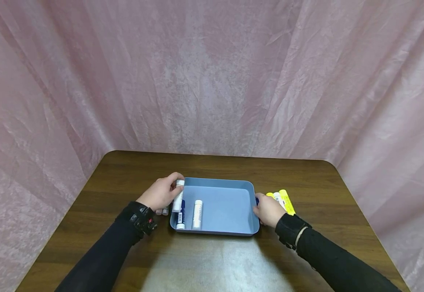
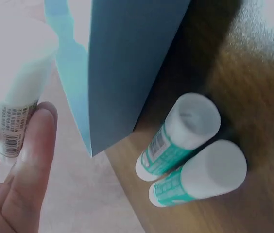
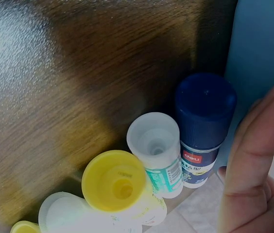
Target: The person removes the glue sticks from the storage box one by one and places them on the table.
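My left hand pinches a white glue stick between thumb and fingers at the left end of the blue tray. Its barcode label faces the left wrist camera. Inside the tray lie a navy glue stick, partly overlapped by the held one, and another white glue stick. At the tray's right rim is my right hand, its fingers bent beside a navy-capped glue stick. Something dark blue shows at those fingertips in the head view; I cannot tell whether they grip it.
Two teal-and-white glue sticks lie on the wooden table left of the tray. Right of it is a row with a teal-and-white glue stick, a yellow one and others. A pink curtain hangs behind the table.
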Demonstrator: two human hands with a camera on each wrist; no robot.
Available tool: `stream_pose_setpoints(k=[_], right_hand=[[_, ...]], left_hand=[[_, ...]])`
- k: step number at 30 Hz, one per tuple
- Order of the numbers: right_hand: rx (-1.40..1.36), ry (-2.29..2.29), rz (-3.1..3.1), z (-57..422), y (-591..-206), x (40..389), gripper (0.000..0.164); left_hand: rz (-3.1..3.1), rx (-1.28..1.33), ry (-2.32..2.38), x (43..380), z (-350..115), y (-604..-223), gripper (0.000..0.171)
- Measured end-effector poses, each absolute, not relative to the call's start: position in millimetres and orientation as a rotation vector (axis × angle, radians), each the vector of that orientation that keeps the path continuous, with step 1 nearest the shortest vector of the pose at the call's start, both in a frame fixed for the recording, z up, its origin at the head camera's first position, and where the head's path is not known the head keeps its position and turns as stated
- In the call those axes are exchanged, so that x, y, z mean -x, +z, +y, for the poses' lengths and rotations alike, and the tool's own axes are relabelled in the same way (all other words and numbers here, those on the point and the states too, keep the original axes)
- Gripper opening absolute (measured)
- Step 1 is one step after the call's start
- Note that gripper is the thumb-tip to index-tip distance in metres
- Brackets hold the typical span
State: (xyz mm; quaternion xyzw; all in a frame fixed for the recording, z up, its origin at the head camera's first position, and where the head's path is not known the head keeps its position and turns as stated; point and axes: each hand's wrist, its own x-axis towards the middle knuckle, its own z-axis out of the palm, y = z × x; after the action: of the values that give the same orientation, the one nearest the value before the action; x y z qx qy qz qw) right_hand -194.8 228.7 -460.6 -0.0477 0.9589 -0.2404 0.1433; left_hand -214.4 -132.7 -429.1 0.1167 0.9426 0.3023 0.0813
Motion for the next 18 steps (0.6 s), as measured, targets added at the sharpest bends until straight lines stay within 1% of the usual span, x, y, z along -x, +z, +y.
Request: stream_pose_setpoints(k=[5, 11, 18], right_hand=[[0.136, -0.695, 2.762, 228.4, -460.6, 194.3, 0.053], [0.129, -0.696, 2.761, 228.0, -460.5, 194.0, 0.054], [0.136, -0.700, 2.764, 228.3, -460.6, 193.4, 0.053]], left_hand=[[2.828, -0.330, 0.924, 217.3, -137.5, -426.3, 0.032], [2.895, -0.380, 0.917, 220.4, -145.9, -424.1, 0.031], [2.916, -0.374, 0.892, 225.4, -158.3, -426.0, 0.032]])
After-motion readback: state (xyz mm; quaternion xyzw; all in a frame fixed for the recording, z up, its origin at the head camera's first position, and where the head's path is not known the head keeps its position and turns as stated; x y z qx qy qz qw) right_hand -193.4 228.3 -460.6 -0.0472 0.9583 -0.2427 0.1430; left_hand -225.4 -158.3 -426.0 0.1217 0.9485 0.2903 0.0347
